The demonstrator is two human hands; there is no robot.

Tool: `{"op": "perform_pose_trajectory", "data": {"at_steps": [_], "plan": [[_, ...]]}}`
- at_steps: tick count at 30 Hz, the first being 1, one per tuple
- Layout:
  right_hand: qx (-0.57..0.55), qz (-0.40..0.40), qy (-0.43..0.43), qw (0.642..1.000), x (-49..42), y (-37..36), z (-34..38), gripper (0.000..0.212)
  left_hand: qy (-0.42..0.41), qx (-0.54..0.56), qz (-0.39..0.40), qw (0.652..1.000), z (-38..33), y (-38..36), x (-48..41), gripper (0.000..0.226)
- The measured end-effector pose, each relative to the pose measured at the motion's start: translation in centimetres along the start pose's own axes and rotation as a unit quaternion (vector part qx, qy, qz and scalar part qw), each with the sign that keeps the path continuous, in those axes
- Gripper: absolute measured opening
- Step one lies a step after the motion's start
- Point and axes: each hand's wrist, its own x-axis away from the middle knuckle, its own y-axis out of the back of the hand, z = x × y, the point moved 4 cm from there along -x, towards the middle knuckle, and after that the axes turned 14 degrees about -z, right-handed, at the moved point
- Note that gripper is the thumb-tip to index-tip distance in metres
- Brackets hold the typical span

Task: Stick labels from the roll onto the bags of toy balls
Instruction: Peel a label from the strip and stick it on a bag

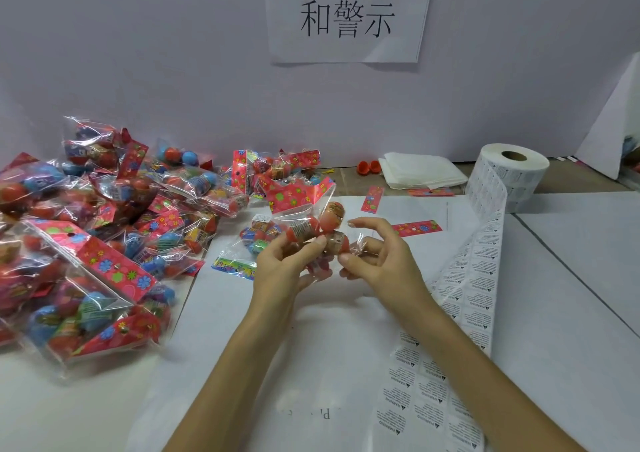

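Risks. Heap of bags [104,230] at left of desk [575,278]: stacked loose, slippery, liable to slide into work patch if nudged by elbow. Strip of labels [479,278] trailing from roll [509,174], just beside right forearm [464,344]: liable to snag, crease, drag roll over. Held bag [304,230]: slick film over round balls [334,214], prone to wrinkled or crooked label.

Look. Held bag raised above desk centre; clear film, red-orange balls, flowered red header [298,193] on top. Left hand [284,264] clamped round balls; right hand [377,254] pinching film edge, forefinger lifted.

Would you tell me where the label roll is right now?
In the head view, the label roll stands far right near the wall, beside the stack of white sheets.
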Motion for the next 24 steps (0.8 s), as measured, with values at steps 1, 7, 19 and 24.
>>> {"op": "perform_pose_trajectory", "data": {"at_steps": [1, 7, 19, 24], "plan": [[0.002, -0.004, 0.001, 1.000, -0.03, 0.04, -0.02, 0.042, -0.004, -0.003, 0.004, 1.000, 0.07, -0.12, 0.10, 0.024], [0.038, 0.012, -0.017, 0.999, -0.27, 0.21, 0.07, 0.032, -0.008, -0.009, -0.013, 1.000, 0.13, -0.56, 0.35, 0.021], [-0.001, 0.034, -0.032, 0.999, 0.19, -0.33, 0.24, 0.040, -0.050, -0.027, -0.015, 0.998, 0.10, -0.21, -0.07, 0.021], [0.019, 0.028, -0.027, 0.999, 0.24, -0.46, -0.21, 0.028, -0.057, -0.018, -0.030, 0.998, 0.05, -0.19, -0.08, 0.034]]}}
